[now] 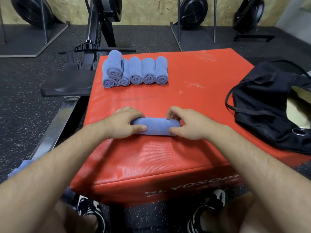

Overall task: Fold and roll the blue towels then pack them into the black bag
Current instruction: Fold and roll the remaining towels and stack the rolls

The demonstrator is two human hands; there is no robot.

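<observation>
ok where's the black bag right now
In the head view, the black bag lies on the right edge of the red plyo box, right of the right hand and the towel roll it holds.

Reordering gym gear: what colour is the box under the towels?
The box is red, with white lettering on its front; head view.

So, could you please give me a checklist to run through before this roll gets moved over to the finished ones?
1. Both the left hand and right hand grip the towel roll: ok.
2. Loose end of the roll tucked in: cannot tell, fingers cover it.
3. Bare spot on the red box right of the finished rolls: ok.
4. The top roll sits steady on the row's left end: ok.
5. Mouth of the black bag open: cannot tell.
</observation>
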